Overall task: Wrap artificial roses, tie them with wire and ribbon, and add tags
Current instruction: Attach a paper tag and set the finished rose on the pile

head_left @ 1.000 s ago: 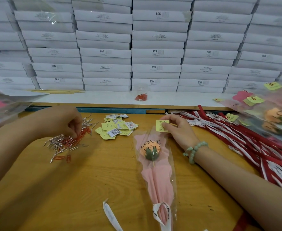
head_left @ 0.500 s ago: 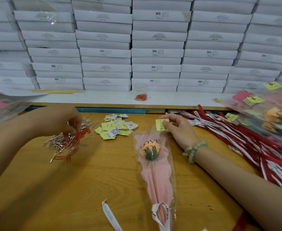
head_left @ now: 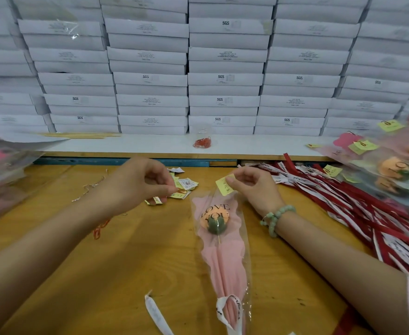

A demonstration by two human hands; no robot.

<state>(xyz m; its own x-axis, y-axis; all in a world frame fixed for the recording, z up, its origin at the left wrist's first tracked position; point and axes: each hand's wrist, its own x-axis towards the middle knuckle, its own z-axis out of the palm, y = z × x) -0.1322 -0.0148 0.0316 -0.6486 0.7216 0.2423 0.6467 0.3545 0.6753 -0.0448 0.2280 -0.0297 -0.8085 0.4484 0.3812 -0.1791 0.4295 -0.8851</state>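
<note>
The wrapped rose [head_left: 214, 220] lies on the desk [head_left: 126, 262] with its long axis running away from the person, bloom far, just under the right grip [head_left: 254, 187]. That grip pinches a yellow tag [head_left: 224, 187] at the wrap's far edge. To its left, the left grip [head_left: 138, 182] pinches a small orange clip [head_left: 180, 190].

Work surface and surroundings: a varnished yellow-brown wooden table [head_left: 126, 274] with visible grain, bounded at its far edge by a blue strip [head_left: 77, 161] and, just behind that, a low white ledge [head_left: 150, 143] with a wooden front edge. Rising from the ledge, flat white cardboard boxes [head_left: 225, 78] stand in tight columns that fill the whole background, some printed "SGS", others bearing small lines of text. Illumination is even and diffuse, casting soft shadows on the tabletop.
</note>
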